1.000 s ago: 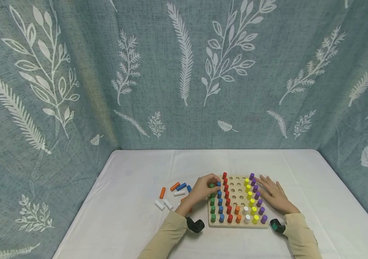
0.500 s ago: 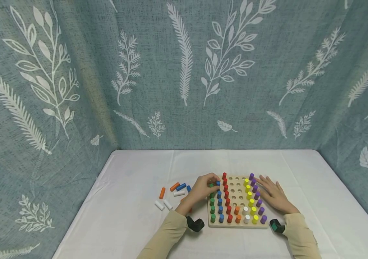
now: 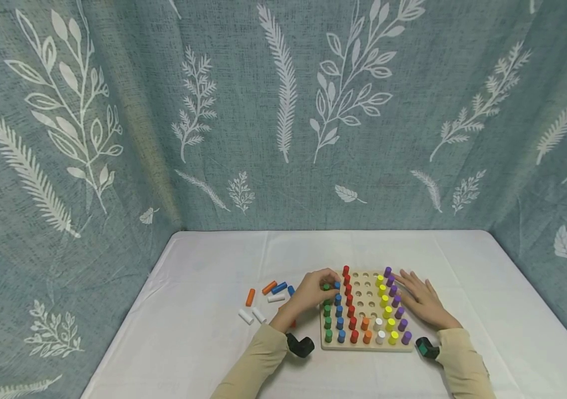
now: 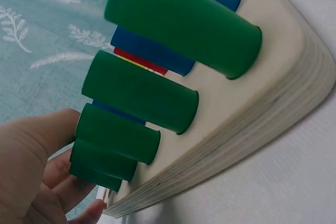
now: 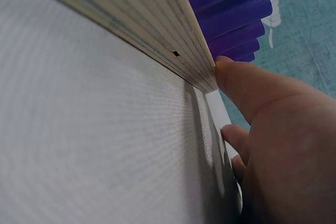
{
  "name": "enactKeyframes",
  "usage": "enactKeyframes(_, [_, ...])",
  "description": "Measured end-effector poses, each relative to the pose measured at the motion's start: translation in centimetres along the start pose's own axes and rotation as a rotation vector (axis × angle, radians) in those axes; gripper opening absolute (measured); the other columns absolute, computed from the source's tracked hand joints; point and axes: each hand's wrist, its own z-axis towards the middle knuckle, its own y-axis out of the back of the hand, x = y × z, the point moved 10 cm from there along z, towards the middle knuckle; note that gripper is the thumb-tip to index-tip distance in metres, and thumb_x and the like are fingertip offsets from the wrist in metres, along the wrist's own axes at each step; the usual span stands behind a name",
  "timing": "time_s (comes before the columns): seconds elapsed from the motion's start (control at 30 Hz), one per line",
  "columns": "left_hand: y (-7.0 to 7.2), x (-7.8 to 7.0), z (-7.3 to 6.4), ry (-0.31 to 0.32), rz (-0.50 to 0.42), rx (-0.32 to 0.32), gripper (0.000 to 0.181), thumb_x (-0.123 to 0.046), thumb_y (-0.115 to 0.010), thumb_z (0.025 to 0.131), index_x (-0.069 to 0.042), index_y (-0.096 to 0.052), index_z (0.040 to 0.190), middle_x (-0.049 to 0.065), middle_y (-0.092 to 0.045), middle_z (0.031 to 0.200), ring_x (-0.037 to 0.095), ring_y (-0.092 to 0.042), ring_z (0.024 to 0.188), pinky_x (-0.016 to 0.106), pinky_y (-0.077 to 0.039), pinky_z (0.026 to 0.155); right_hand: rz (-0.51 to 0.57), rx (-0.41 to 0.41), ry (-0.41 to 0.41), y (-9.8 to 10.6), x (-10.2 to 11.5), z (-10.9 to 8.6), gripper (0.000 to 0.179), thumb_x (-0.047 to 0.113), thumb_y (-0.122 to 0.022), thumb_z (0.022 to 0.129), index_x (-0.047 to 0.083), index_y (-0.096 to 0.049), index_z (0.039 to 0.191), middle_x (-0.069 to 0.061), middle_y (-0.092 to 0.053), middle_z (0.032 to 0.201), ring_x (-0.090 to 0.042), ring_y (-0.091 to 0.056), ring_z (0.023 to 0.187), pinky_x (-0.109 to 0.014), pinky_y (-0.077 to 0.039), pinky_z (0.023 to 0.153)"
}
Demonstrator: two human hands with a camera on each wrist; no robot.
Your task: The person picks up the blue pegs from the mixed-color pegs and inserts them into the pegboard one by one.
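Now my left hand (image 3: 312,291) pinches a blue peg (image 3: 336,286) a bit lower, near the far left corner of the board (image 3: 360,347), so maybe it's going in, while my right hand (image 3: 425,299) lies loose beside the right edge.

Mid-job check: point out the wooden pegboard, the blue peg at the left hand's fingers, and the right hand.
Wooden pegboard (image 3: 365,298), head view: bare face between holes.
Blue peg (image 3: 336,285), head view: upper end.
Right hand (image 3: 425,303), head view: back of the hand.
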Motion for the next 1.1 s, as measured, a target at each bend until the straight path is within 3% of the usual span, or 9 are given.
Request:
enactKeyframes(0.33, [-0.2,0.0,-0.1,0.012,-0.004,0.024,0.017,-0.012,-0.065,0.086,-0.011,-0.064,0.103,0.004,-0.066,0.102,0.014,-0.061,0.096,0.031,-0.049,0.087,0.007,0.007,-0.010,0.0,0.1,0.0,0.053,0.033,-0.046,0.096,0.006,-0.038,0.140,-0.025,-0.023,0.148,-0.047,-0.012,0.136,-0.062,0.004,0.108])
enactKeyframes(0.77, [0.5,-0.4,-0.3,-0.017,-0.004,-0.005,0.018,-0.014,-0.065,0.087,-0.010,-0.063,0.104,0.003,-0.067,0.103,0.016,-0.062,0.097,0.031,-0.049,0.088,0.012,0.004,-0.005,0.1,0.1,0.0,0.052,0.032,-0.046,0.096,0.006,-0.038,0.140,-0.025,-0.023,0.148,-0.047,-0.012,0.137,-0.061,0.004,0.108])
enactKeyframes(0.93, [1.0,-0.8,-0.2,-0.052,-0.036,-0.015,0.020,-0.012,-0.065,0.087,-0.005,-0.062,0.106,0.007,-0.067,0.102,0.020,-0.062,0.096,0.032,-0.050,0.087,0.019,0.004,-0.002,0.2,0.2,0.0,0.052,0.032,-0.046,0.096,0.006,-0.038,0.140,-0.025,-0.023,0.148,-0.047,-0.012,0.136,-0.061,0.004,0.108])
enactKeyframes(1.1, [1.3,-0.3,-0.3,-0.035,-0.084,-0.014,0.023,-0.012,-0.063,0.088,-0.004,-0.061,0.109,0.007,-0.067,0.103,0.022,-0.063,0.096,0.032,-0.051,0.084,0.020,0.004,-0.006,0.2,0.2,0.0,0.052,0.033,-0.046,0.096,0.006,-0.038,0.140,-0.025,-0.023,0.148,-0.047,-0.012,0.136,-0.062,0.004,0.108])
